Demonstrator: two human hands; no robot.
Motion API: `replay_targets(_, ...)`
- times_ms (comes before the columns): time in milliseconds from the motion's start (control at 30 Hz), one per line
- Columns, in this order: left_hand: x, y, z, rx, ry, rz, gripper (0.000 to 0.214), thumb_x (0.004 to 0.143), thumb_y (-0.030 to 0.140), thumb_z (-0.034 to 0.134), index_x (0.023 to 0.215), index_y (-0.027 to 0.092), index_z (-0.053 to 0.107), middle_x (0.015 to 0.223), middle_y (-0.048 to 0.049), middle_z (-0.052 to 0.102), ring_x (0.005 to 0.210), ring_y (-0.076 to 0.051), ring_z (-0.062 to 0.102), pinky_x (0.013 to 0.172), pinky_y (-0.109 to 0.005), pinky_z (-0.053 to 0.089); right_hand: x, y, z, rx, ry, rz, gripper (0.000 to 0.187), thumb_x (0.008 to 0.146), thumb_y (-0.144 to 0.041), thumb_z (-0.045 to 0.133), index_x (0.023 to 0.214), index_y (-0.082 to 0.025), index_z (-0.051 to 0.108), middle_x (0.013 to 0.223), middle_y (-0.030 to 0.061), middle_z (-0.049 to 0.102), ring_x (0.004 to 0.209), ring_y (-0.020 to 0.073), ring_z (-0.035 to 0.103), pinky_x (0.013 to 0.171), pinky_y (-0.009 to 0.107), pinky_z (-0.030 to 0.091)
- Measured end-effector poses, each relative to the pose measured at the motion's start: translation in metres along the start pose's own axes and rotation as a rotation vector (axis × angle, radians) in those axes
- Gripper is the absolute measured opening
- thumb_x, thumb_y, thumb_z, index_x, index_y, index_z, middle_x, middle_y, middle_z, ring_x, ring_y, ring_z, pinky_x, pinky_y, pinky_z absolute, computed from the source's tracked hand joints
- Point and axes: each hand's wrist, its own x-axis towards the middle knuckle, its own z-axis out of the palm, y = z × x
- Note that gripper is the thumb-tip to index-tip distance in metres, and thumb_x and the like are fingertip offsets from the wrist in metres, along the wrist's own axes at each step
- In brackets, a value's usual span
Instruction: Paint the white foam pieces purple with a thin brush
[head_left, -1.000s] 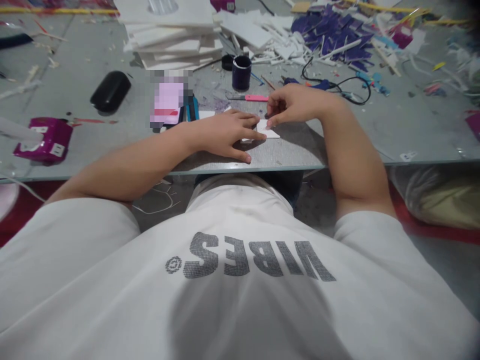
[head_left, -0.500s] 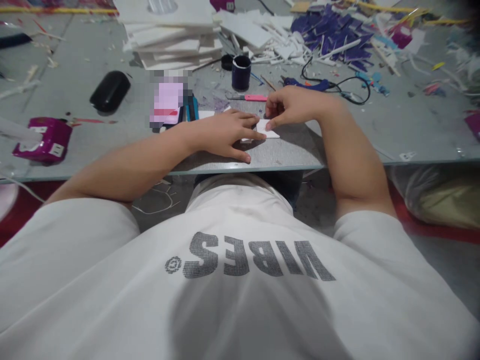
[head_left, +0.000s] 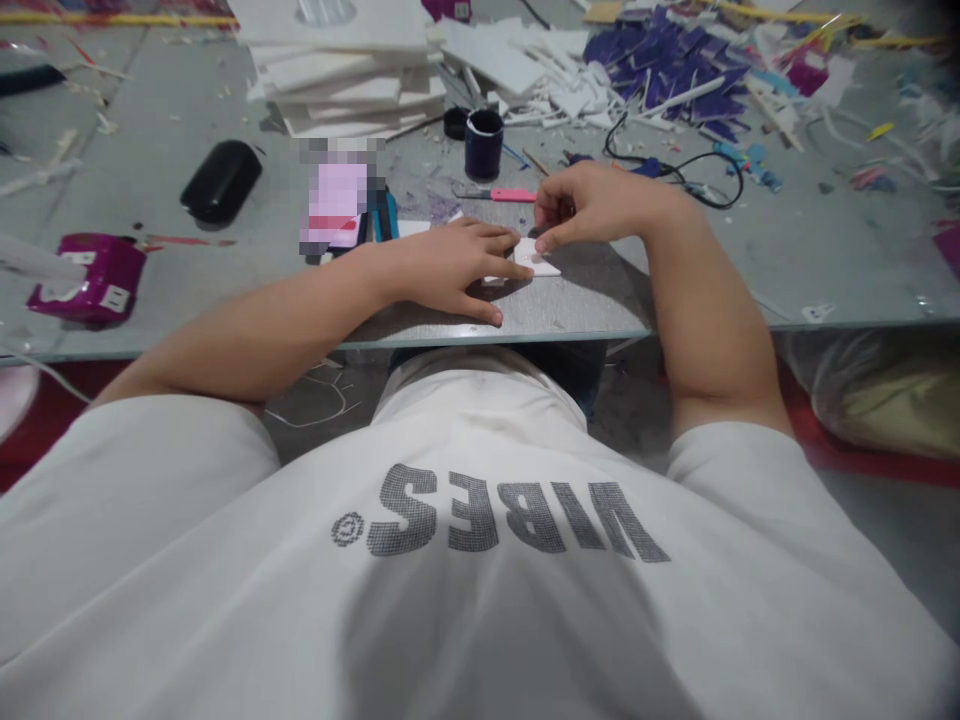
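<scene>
A small flat white piece [head_left: 544,266] lies on the grey tabletop close to the front edge. My left hand [head_left: 457,262] rests flat with its fingers spread, and its fingertips press on the piece's left part. At the piece's far side is my right hand [head_left: 576,208], its fingers curled and its thumb tip low over the white surface. Whether something small sits in that pinch is hidden by the fingers. Just beyond the hands lies a craft knife with a pink handle [head_left: 513,195], and behind it an open dark blue jar [head_left: 484,150] stands upright.
White sheets [head_left: 352,75] are stacked at the back, beside heaped white offcuts [head_left: 570,95] and purple scraps [head_left: 660,65]. A black case [head_left: 221,180], a phone-like pink object [head_left: 337,205] and a purple box [head_left: 94,280] occupy the left. A black cable [head_left: 709,205] loops at right.
My right hand has shifted slightly away from me and to the right, its thumb moving over the white piece. The left hand stays in place.
</scene>
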Motion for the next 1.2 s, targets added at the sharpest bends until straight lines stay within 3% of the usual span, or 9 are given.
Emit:
replay_targets(133, 0.0005, 0.0008, -0.0005, -0.003, 0.004, -0.002, 0.077, 0.111, 0.071, 0.078, 0.18, 0.038, 0.07, 0.19, -0.0188, 0.063, 0.182, -0.05, 0.049, 0.146, -0.065, 0.036, 0.0007, -0.0014, 0.0005, -0.024, -0.019, 0.003, 0.038, 0.089, -0.05, 0.101, 0.104, -0.028, 0.074, 0.098, 0.0032, 0.078, 0.093, 0.0234, 0.065, 0.088, 0.044, 0.051)
replay_targets(433, -0.0006, 0.0012, -0.0024, 0.009, -0.015, 0.0, 0.079, 0.113, 0.074, 0.074, 0.183, 0.038, 0.067, 0.193, -0.0192, 0.06, 0.185, -0.049, 0.044, 0.147, -0.065, 0.035, 0.0013, -0.001, 0.0014, -0.009, -0.024, -0.003, 0.049, 0.091, -0.065, 0.104, 0.103, -0.029, 0.073, 0.092, -0.0001, 0.075, 0.092, 0.0214, 0.064, 0.089, 0.041, 0.051)
replay_targets(633, -0.0003, 0.0011, -0.0011, 0.005, 0.001, -0.007, 0.077, 0.112, 0.073, 0.077, 0.181, 0.039, 0.069, 0.189, -0.0184, 0.064, 0.181, -0.049, 0.049, 0.145, -0.064, 0.037, 0.0018, -0.0036, 0.0018, -0.024, -0.011, -0.015, 0.032, 0.099, -0.045, 0.098, 0.11, -0.025, 0.075, 0.099, 0.0021, 0.077, 0.091, 0.0193, 0.064, 0.085, 0.038, 0.049)
replay_targets(900, -0.0009, -0.0013, -0.0011, 0.026, -0.011, 0.021, 0.079, 0.114, 0.077, 0.071, 0.183, 0.039, 0.066, 0.188, -0.0184, 0.064, 0.182, -0.048, 0.046, 0.145, -0.064, 0.036, -0.0004, -0.0061, 0.0023, -0.002, -0.02, -0.011, 0.025, 0.102, -0.039, 0.095, 0.11, -0.024, 0.076, 0.1, 0.0015, 0.077, 0.091, 0.018, 0.063, 0.086, 0.037, 0.048)
replay_targets(1067, -0.0002, -0.0001, -0.0018, 0.018, -0.008, 0.011, 0.078, 0.113, 0.075, 0.074, 0.182, 0.039, 0.068, 0.188, -0.0187, 0.065, 0.181, -0.049, 0.049, 0.144, -0.064, 0.037, 0.0, -0.007, 0.0022, -0.019, -0.042, 0.003, 0.031, 0.096, -0.035, 0.103, 0.108, -0.024, 0.076, 0.093, -0.0013, 0.076, 0.092, 0.0179, 0.064, 0.086, 0.036, 0.047)
replay_targets(1200, -0.0001, -0.0006, -0.0009, 0.017, -0.007, 0.015, 0.078, 0.113, 0.074, 0.074, 0.183, 0.039, 0.067, 0.187, -0.019, 0.065, 0.182, -0.049, 0.046, 0.144, -0.065, 0.037, -0.0001, -0.007, 0.0011, -0.003, -0.022, 0.001, 0.024, 0.104, -0.039, 0.096, 0.111, -0.026, 0.078, 0.099, -0.0006, 0.079, 0.095, 0.0182, 0.066, 0.089, 0.038, 0.05)
